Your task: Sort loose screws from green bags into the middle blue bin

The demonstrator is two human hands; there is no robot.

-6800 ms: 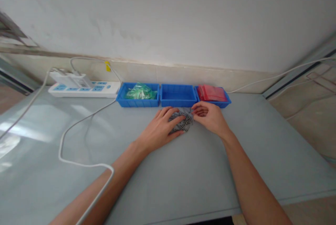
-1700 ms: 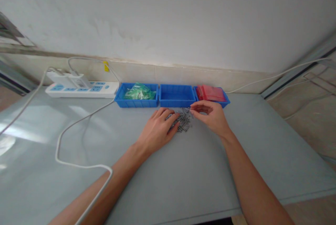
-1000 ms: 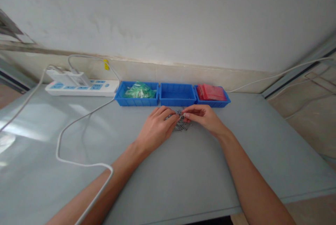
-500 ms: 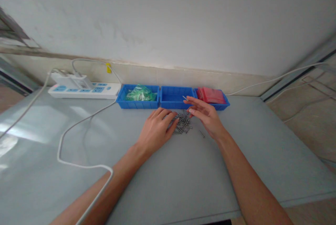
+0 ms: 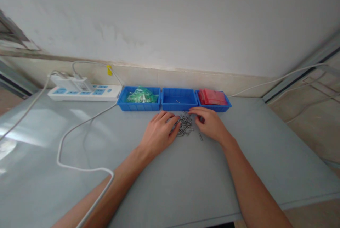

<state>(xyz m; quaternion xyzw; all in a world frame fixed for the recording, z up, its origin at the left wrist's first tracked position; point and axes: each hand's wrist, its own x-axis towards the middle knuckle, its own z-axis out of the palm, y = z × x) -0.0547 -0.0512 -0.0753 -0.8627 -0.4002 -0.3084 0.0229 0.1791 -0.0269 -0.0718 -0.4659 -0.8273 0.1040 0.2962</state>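
A pile of grey metal screws (image 5: 185,124) lies on the table between my two hands. My left hand (image 5: 160,129) rests palm down at the pile's left side, fingers apart and thumb along its edge. My right hand (image 5: 211,124) is at the pile's right, with the index finger reaching over its far edge and the thumb apart; I see nothing in it. One loose screw (image 5: 201,137) lies just below the right hand. A single screw (image 5: 178,101) is inside the middle blue bin (image 5: 179,107), right behind the pile.
The left blue bin (image 5: 139,107) holds green plastic bags (image 5: 142,95). Red plastic bags (image 5: 213,97) fill the right blue bin (image 5: 217,108). A white power strip (image 5: 106,94) with plugs stands at the back left. Its white cable (image 5: 61,146) loops across the table and over my left forearm.
The screw that was in my right fingers is now in the middle bin. My right hand has come down to the pile's right side. My left hand has hardly moved.
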